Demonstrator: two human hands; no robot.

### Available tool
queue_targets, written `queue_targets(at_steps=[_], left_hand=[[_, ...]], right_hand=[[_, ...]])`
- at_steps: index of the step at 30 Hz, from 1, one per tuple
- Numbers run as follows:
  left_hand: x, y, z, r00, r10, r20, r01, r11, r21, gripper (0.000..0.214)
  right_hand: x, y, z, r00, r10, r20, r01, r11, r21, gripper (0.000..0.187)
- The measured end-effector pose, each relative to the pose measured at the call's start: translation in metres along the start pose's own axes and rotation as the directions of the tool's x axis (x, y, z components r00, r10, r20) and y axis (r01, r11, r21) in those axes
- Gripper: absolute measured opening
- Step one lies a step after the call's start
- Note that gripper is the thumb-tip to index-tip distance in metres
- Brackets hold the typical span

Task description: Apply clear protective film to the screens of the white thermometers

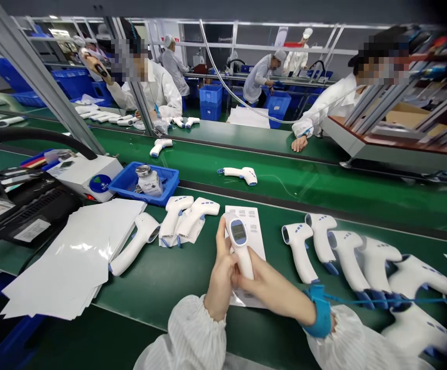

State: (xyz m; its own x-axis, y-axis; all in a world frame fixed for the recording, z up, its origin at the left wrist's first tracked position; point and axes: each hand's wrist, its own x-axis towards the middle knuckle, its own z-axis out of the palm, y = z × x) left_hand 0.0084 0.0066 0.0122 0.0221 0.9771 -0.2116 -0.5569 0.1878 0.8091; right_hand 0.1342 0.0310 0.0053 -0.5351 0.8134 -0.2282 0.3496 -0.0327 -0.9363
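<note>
Both my hands hold one white infrared thermometer (239, 244) upright over the green bench, its blue-grey screen facing me. My left hand (221, 275) wraps the handle from the left, thumb up along the body. My right hand (264, 288) grips the handle from the right; a blue strap (319, 311) circles that wrist. Under the thermometer lies a printed white sheet (251, 220). Three more thermometers (177, 218) lie to the left, and a row of several (347, 257) lies to the right.
A stack of white sheets (77, 257) and a black machine (23, 205) sit at left, with a blue tray (129, 182) holding a small bottle behind. One thermometer (242, 174) lies on the green conveyor. Co-workers in white coats work across the belt.
</note>
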Motion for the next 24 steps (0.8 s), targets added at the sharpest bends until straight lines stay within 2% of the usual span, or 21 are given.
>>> queue_targets(at_steps=[2, 3, 4, 5, 8, 10, 12, 16, 18, 21, 22, 24], left_hand=[[0.003, 0.003, -0.007, 0.999, -0.048, -0.002, 0.048, 0.995, 0.091, 0.065], [0.004, 0.004, -0.012, 0.996, -0.085, -0.013, 0.087, 0.985, 0.149, 0.061], [0.003, 0.004, -0.018, 0.991, -0.130, -0.025, 0.132, 0.969, 0.206, 0.056], [0.002, 0.003, -0.025, 0.985, -0.168, -0.032, 0.171, 0.951, 0.259, 0.050], [-0.001, -0.002, -0.045, 0.984, -0.160, -0.071, 0.175, 0.919, 0.352, 0.033], [0.000, -0.008, -0.055, 0.988, -0.106, -0.110, 0.141, 0.909, 0.393, 0.029], [0.004, -0.015, -0.062, 0.991, -0.053, -0.120, 0.101, 0.893, 0.438, 0.030], [0.013, -0.026, -0.071, 0.996, -0.004, -0.090, 0.046, 0.880, 0.474, 0.034], [0.014, -0.026, -0.076, 0.997, 0.013, -0.070, 0.023, 0.877, 0.479, 0.037], [0.010, -0.011, -0.084, 0.985, 0.129, -0.115, -0.053, 0.859, 0.510, 0.042], [0.008, -0.002, -0.086, 0.967, 0.196, -0.165, -0.082, 0.847, 0.525, 0.042], [0.003, 0.021, -0.088, 0.903, 0.335, -0.270, -0.135, 0.817, 0.561, 0.042]], right_hand=[[0.026, 0.006, -0.025, 0.986, 0.051, -0.157, -0.079, 0.982, -0.173, 0.024], [0.043, 0.009, -0.045, 0.957, 0.105, -0.272, -0.184, 0.941, -0.285, 0.025], [0.061, 0.012, -0.068, 0.894, 0.153, -0.421, -0.329, 0.861, -0.387, 0.027], [0.080, 0.013, -0.093, 0.848, 0.171, -0.502, -0.407, 0.816, -0.411, 0.032], [0.128, 0.010, -0.157, 0.750, 0.130, -0.649, -0.512, 0.735, -0.445, 0.040], [0.155, 0.005, -0.175, 0.711, 0.086, -0.698, -0.541, 0.700, -0.465, 0.042], [0.180, 0.001, -0.172, 0.706, 0.062, -0.705, -0.544, 0.685, -0.484, 0.039], [0.227, -0.004, -0.131, 0.755, 0.063, -0.653, -0.492, 0.713, -0.500, 0.034], [0.243, -0.009, -0.116, 0.785, 0.057, -0.617, -0.447, 0.742, -0.500, 0.034], [0.241, -0.021, -0.111, 0.846, -0.002, -0.533, -0.325, 0.790, -0.520, 0.034], [0.233, -0.025, -0.111, 0.869, -0.041, -0.493, -0.265, 0.803, -0.534, 0.033], [0.207, -0.033, -0.112, 0.914, -0.133, -0.384, -0.118, 0.817, -0.564, 0.035]])
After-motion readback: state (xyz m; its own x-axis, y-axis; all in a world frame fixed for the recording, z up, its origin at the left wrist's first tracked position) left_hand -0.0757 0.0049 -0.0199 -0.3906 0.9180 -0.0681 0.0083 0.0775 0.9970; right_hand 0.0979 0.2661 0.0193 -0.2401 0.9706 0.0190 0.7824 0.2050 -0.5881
